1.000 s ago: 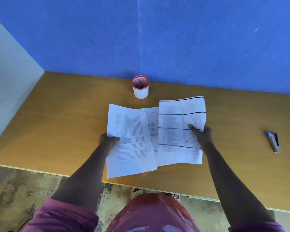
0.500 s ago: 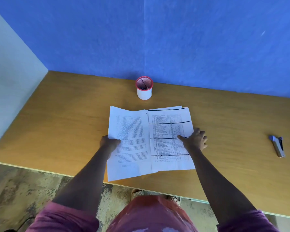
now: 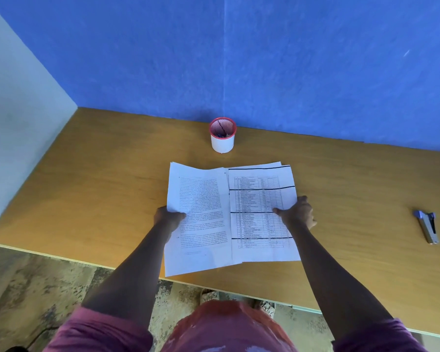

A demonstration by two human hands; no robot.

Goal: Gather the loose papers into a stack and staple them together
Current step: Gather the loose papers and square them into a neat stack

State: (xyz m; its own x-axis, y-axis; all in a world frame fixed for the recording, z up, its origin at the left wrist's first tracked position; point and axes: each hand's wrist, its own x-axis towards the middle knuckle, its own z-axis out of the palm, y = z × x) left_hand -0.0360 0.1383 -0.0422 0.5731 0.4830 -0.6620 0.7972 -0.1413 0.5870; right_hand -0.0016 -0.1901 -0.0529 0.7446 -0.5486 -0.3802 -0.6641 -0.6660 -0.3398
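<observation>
1. The left hand (image 3: 168,217) grips the left edge of a white sheet of text (image 3: 200,219). The thumb lies on top of the paper and the other fingers are hidden under it, so this grip is closed on the sheet.
2. The right hand (image 3: 298,212) lies on the right edge of a table sheet (image 3: 261,212). Its thumb points left across the page and its fingers are curled at the paper's edge. I cannot tell if it pinches the page or just presses on it.
3. The text sheet is thin and flat, full of tiny print. Its near corner hangs over the near edge of the counter (image 3: 99,199).
4. The table sheet has small rows and thick black lines across it. It overlaps the right side of the text sheet. More white paper edges peek out under it at the far side.
5. The counter is smooth, yellow-brown wood.
6. A round white cup (image 3: 222,135) with a red rim stands far from the papers, near the blue wall (image 3: 264,59).
7. A small gray metal stapler (image 3: 427,226) lies well apart on the right.
</observation>
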